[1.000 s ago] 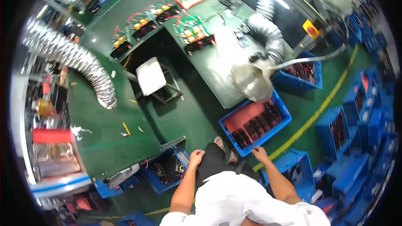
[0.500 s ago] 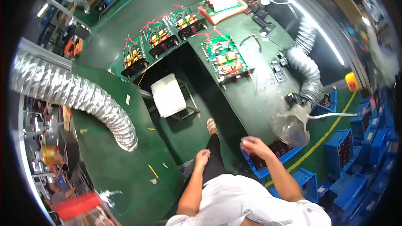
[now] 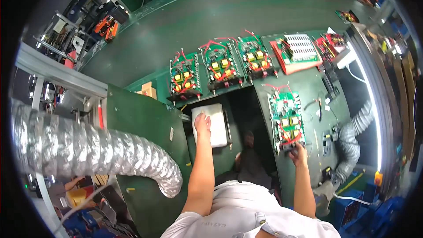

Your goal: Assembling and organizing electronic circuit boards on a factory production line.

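Observation:
My left hand (image 3: 202, 122) reaches over the white padded seat (image 3: 217, 128) of a stool, fingers partly spread and holding nothing; whether it touches the seat is hard to tell. On the right-hand green worktop, my right hand (image 3: 300, 154) has its fingers closed on the near black edge of a green circuit board (image 3: 285, 113). That board carries yellow transformers, and red wires stick out at its far end. Three similar circuit boards, the left (image 3: 185, 76), middle (image 3: 220, 67) and right (image 3: 256, 58), stand in a row along the bench beyond the stool.
A silver flexible duct (image 3: 128, 152) stretches over the left green table (image 3: 145, 114). Another duct (image 3: 349, 136) hangs at the right worktop's edge, beside a light tube (image 3: 368, 105). A board with a white slotted cover (image 3: 302, 47) lies on red-orange material. Blue bins (image 3: 350, 207) stand low right.
My view has shifted toward the bench. My left hand has moved forward over the stool, and my right hand has reached the near edge of the single circuit board.

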Tool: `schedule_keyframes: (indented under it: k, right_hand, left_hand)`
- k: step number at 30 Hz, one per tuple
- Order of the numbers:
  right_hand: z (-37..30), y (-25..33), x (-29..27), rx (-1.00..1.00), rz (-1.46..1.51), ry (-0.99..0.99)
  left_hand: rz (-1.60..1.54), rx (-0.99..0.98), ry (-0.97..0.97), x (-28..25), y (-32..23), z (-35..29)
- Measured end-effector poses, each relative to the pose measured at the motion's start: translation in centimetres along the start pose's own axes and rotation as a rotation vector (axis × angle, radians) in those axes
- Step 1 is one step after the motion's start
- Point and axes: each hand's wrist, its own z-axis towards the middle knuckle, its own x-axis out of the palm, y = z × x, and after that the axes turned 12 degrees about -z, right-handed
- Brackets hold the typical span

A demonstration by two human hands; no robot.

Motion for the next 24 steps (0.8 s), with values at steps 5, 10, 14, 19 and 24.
schedule_keyframes:
  k: [5, 10, 14, 19, 24]
  right_hand:
    - [-0.7, 2.3, -0.2, 0.090, -0.136, 0.017]
    - [0.1, 2.7, -1.1, 0.367, -0.048, 0.055]
    - [1.3, 2.6, -1.6, 0.468, 0.045, 0.125]
    - [1.1, 3.8, -1.5, 0.542, 0.032, 0.224]
    - [-0.4, 4.6, -0.2, 0.353, 0.088, 0.234]
  left_hand:
    - [-0.111, 0.001, -0.253, 4.7, -6.0, 7.9]
    - [-0.073, -0.062, -0.381, 3.7, -7.0, 13.7]
    - [-0.083, -0.048, -0.478, 3.7, -7.3, 15.3]
    - [-0.064, -0.113, -0.511, 5.6, -8.2, 13.8]
    - [0.033, -0.113, -0.414, 5.7, -6.8, 15.3]
